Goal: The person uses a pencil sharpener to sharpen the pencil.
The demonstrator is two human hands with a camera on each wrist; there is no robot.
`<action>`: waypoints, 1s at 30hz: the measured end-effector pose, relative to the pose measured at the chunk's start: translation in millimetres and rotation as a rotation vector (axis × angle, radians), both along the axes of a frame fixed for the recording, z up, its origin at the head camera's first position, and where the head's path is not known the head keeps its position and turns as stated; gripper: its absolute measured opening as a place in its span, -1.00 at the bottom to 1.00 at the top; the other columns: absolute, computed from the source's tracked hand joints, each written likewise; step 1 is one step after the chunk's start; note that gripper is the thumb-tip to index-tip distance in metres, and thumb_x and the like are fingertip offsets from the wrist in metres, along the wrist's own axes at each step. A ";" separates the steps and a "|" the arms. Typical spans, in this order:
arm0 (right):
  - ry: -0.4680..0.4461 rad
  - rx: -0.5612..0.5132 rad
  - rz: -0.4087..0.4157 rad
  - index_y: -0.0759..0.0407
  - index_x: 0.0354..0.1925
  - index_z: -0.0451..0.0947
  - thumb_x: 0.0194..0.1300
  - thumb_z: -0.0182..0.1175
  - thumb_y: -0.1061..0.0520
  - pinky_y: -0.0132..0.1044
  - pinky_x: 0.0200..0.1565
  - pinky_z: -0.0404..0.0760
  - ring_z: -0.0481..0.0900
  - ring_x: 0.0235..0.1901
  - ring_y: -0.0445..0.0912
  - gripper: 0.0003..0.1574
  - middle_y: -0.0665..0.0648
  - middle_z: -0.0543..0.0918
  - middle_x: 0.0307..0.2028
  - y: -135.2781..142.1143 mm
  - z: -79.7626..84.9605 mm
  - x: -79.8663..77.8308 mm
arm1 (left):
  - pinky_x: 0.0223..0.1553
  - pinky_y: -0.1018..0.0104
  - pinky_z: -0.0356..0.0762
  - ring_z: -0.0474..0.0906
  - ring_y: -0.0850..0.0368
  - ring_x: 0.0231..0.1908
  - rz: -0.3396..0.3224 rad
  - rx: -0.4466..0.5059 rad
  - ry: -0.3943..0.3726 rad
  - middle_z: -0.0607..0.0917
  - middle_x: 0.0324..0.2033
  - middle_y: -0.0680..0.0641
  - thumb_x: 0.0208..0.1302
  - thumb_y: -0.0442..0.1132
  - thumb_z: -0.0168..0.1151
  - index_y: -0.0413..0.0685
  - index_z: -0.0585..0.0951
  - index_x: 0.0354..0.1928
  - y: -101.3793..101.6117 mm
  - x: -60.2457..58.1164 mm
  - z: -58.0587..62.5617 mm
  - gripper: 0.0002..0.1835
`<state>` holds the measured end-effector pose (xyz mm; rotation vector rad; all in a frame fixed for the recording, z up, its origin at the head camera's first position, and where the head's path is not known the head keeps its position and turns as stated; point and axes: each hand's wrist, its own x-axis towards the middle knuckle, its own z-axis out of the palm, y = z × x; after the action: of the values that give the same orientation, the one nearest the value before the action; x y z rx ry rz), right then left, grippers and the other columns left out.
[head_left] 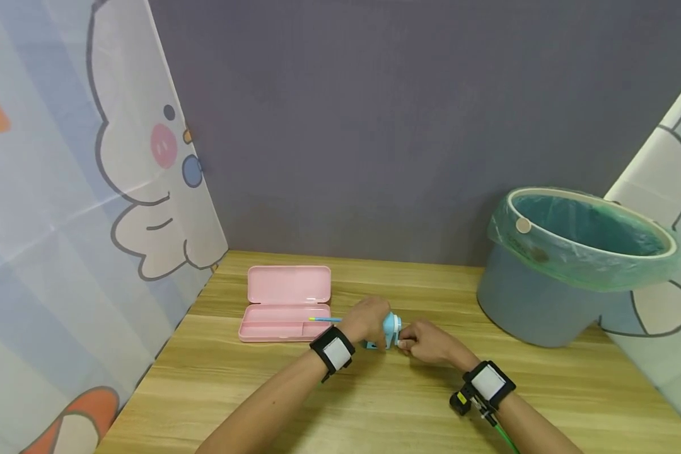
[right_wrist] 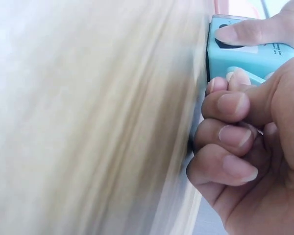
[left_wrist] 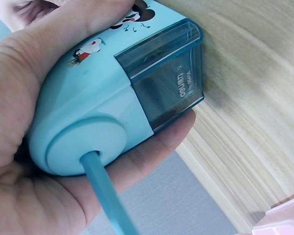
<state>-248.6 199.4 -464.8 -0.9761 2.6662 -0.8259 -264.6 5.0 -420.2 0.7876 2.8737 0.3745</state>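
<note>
My left hand (head_left: 367, 320) grips a light blue pencil sharpener (left_wrist: 100, 88) on the table, thumb across its printed top and fingers along the other side. A clear shavings drawer (left_wrist: 169, 66) faces the table in the left wrist view. A blue pencil (left_wrist: 107, 193) sticks out of the sharpener's hole and points left in the head view, its yellowish end over the pink pencil case. My right hand (head_left: 428, 342) is at the sharpener's right side, fingers curled, pinching the crank handle (right_wrist: 239, 78); the fingers partly hide it.
A pink pencil case (head_left: 272, 330) lies with its lid up left of the hands, showing divided compartments. At the right stands a large grey-blue bucket (head_left: 536, 302) lined with a green plastic bag. A dark grey wall (head_left: 346, 139) closes off the back of the wooden table (head_left: 204, 391).
</note>
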 end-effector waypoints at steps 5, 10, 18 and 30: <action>-0.009 -0.002 -0.007 -0.01 -0.64 0.40 0.46 0.17 0.23 -0.49 -0.46 0.21 0.14 -0.64 -0.37 -0.51 -0.21 0.24 -0.66 0.1 0.9 3.5 | -0.50 0.42 0.46 0.42 0.25 -0.51 0.015 0.012 -0.016 0.57 -0.52 0.13 -0.31 -0.18 0.81 0.01 0.62 -0.50 0.3 2.1 0.1 -0.56; -0.009 -0.043 0.018 0.05 -0.63 0.41 0.45 0.16 0.25 -0.49 -0.48 0.19 0.13 -0.65 -0.38 -0.54 -0.21 0.24 -0.66 2.0 4.0 8.7 | -0.50 0.42 0.47 0.43 0.24 -0.51 0.024 0.018 -0.029 0.57 -0.51 0.12 -0.28 -0.19 0.79 -0.01 0.63 -0.47 0.9 3.4 1.4 -0.58; -0.054 -0.102 0.050 0.06 -0.62 0.38 0.50 0.11 0.25 -0.47 -0.51 0.19 0.09 -0.69 -0.38 -0.52 -0.18 0.22 -0.67 4.9 13.4 14.0 | -0.49 0.42 0.48 0.46 0.23 -0.50 0.029 0.008 -0.006 0.58 -0.50 0.11 -0.29 -0.20 0.79 -0.03 0.65 -0.44 -0.6 3.7 4.8 -0.58; -0.053 -0.081 0.035 0.02 -0.63 0.39 0.47 0.13 0.24 -0.45 -0.48 0.21 0.11 -0.66 -0.38 -0.53 -0.17 0.23 -0.65 6.4 19.3 17.1 | -0.50 0.42 0.45 0.42 0.25 -0.52 0.014 -0.018 0.032 0.56 -0.55 0.13 -0.30 -0.17 0.79 0.00 0.62 -0.54 0.1 6.4 5.6 -0.59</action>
<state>-231.5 205.8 -445.5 -1.0020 2.5821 -0.9456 -258.2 5.1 -414.5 0.7778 2.9092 0.3403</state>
